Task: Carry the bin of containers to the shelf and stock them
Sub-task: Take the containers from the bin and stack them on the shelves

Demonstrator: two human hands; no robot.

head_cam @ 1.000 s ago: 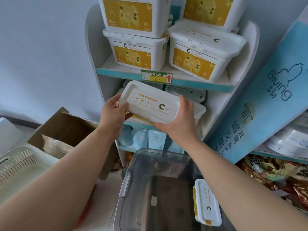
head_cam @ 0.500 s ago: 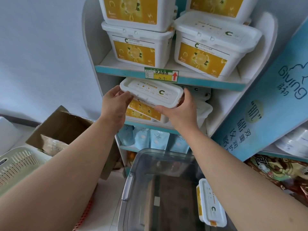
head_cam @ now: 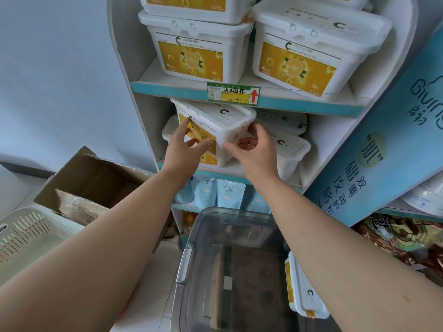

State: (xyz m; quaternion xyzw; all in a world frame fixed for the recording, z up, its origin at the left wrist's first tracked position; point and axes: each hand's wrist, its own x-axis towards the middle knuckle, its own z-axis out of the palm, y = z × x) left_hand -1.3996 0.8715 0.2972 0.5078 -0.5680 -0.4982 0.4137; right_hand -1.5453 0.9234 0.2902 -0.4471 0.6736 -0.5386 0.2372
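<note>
At floor level on the far left sits a pale slatted basket (head_cam: pixel 31 236), with an open cardboard box (head_cam: pixel 96 183) just beside it, near the foot of the shelf (head_cam: pixel 124 68).

The left hand (head_cam: pixel 184 147) reaches to the middle level. Its fingers are spread and fairly straight, and the thumb and fingertips lie against the front face of the container (head_cam: pixel 215 121) without wrapping round it.

The container is a white rectangular plastic tub with a fitted lid. It has a yellow printed label on the front and a dark "C" mark on the lid. It sits tilted on the middle level, directly under the green and yellow price tag (head_cam: pixel 233 94), and rests on another tub of the same kind.

The right hand (head_cam: pixel 256 152) grips the container's right end — fingers curled round the side, thumb at the lower front corner.

Further matching tubs (head_cam: pixel 290 149) are stacked to the right on the same level, and larger ones (head_cam: pixel 191 56) stand on the level above.

Below the arms is the clear, grey-tinted bin (head_cam: pixel 230 210). One second container (head_cam: pixel 304 293) stands on edge against its right wall.

At far right a blue board (head_cam: pixel 383 152) printed with characters leans against the shelf.
</note>
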